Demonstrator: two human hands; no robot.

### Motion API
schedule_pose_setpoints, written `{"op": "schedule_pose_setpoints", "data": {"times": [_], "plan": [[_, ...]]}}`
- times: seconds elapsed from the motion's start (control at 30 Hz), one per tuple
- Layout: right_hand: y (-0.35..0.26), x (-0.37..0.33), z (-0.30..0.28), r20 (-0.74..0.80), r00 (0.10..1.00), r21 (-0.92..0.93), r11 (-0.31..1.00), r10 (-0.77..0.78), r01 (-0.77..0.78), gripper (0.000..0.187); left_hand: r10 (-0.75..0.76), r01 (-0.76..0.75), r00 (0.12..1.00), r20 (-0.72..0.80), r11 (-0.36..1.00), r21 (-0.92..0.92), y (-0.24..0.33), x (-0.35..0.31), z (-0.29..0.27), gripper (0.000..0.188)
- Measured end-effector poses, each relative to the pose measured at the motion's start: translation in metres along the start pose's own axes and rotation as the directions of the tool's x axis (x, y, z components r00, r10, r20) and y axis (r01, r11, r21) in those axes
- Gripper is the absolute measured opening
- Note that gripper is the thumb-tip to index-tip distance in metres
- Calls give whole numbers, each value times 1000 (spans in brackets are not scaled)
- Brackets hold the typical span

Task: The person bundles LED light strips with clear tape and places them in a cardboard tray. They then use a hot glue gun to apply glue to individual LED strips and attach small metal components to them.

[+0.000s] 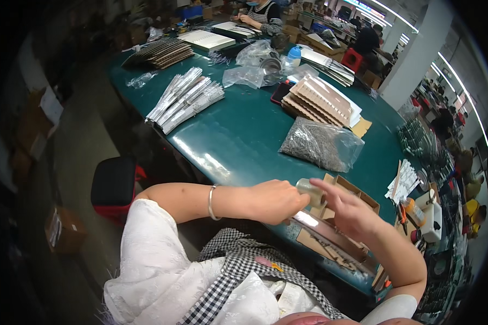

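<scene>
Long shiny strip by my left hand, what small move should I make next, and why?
I'd probably lower your right hand onto the long shiny strip to steady it: your left hand sits by its upper end, though its grip is partly hidden, while your right hand's fingers look extended rather than wrapped around the strip.

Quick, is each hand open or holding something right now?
Left hand: closed; whether it holds anything can't be told.
Right hand: open, by a translucent cylinder.
</scene>
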State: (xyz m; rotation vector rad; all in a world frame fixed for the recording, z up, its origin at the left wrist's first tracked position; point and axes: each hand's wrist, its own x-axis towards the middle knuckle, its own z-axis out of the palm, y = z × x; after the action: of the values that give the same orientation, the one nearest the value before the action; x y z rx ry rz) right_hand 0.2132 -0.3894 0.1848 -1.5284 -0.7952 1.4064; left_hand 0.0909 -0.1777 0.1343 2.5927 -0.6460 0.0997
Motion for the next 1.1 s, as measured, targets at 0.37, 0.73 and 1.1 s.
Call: {"op": "schedule_pose_setpoints", "data": {"times": [0.37,0.73,1.1], "plan": [[27,36,11,-436,894,227,974,100,1,47,-48,48,999,7,995,86,2,23,28,23],[12,51,-1,-609,791,233,939,-62,253,19,-50,76,978,-204,989,126,-2,29,37,27],[-19,32,-13,-675,543,-188,828,-500,529,43,52,138,781,-623,958,252,-29,64,34,31]]}}
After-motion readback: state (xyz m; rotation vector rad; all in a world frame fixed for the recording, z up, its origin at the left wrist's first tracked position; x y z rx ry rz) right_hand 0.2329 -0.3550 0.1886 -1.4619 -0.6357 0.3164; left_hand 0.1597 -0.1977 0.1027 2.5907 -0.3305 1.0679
